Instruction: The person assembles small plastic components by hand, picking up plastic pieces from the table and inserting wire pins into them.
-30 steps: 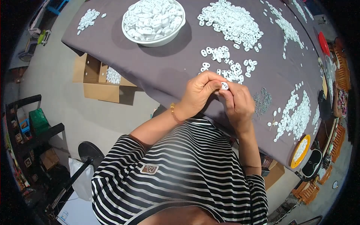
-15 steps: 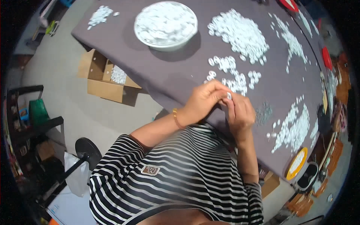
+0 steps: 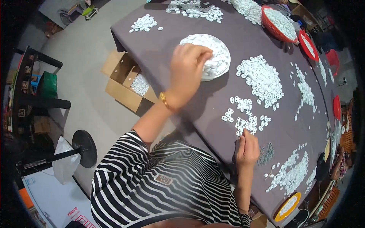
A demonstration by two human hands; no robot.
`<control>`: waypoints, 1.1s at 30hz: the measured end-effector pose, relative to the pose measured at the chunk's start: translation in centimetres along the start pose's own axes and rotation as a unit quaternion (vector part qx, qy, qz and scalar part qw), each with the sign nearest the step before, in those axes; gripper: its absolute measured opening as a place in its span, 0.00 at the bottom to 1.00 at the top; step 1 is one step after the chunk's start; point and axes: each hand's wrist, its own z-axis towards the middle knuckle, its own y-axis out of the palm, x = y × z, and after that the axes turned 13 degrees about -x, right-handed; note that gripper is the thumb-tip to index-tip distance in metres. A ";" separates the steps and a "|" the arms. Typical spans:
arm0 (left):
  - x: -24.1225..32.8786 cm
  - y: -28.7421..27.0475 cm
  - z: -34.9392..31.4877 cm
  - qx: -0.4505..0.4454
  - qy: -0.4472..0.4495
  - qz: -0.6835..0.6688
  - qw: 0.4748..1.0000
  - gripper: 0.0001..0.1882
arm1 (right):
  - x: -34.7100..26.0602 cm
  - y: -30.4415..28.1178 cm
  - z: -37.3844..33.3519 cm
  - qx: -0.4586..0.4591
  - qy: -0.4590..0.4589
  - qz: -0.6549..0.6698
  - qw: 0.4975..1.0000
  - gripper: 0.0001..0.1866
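Note:
My left hand [image 3: 186, 66] is over the left side of a white bowl [image 3: 205, 80] heaped with white plastic pieces [image 3: 216, 60]. Its fingers are pinched together, and whatever lies between the tips is hidden. Down at the near side of the table, my right hand [image 3: 249, 148] touches a small cluster of flat oval white pieces [image 3: 246, 123], each with two dark dots or holes. Its thumb and forefinger close at the cluster's edge; I cannot make out what is between them. Small grey metal bits [image 3: 266, 154] lie just right of that hand.
A larger pile of white ovals [image 3: 262, 79] lies beyond the cluster, with more piles [image 3: 291, 174] to the right. Red baskets [image 3: 268, 24] and an orange-yellow plate [image 3: 281, 216] stand along the far and right edges. On the floor at left is an open cardboard box [image 3: 118, 93].
My hands were together at the near table edge with a small white piece; now they are apart. The left has moved up-left to the bowl, the right to the cluster. The view has shifted.

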 end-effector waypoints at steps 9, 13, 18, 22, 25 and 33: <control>-2.5 1.0 1.5 0.005 0.072 0.133 0.988 0.05 | -0.3 0.0 -0.3 -0.008 0.004 -0.004 1.000 0.09; -2.6 0.3 1.3 0.033 0.091 0.153 0.983 0.09 | -0.4 -0.1 -0.6 -0.005 0.001 -0.005 1.000 0.09; -0.1 -0.2 -1.2 0.034 0.091 0.087 0.991 0.11 | 0.1 0.2 -1.3 -0.014 0.039 0.010 0.999 0.09; 2.5 1.8 -6.1 -0.138 0.065 -0.059 0.987 0.12 | -0.6 0.1 -1.5 -0.034 0.043 0.000 0.999 0.09; 3.4 3.9 -8.5 -0.230 0.005 -0.053 0.972 0.14 | -0.3 0.3 -1.8 -0.088 0.028 -0.011 0.996 0.10; 3.3 7.9 -8.1 -0.266 -0.009 0.041 0.963 0.15 | -0.5 0.2 -3.4 -0.100 0.057 0.003 0.993 0.10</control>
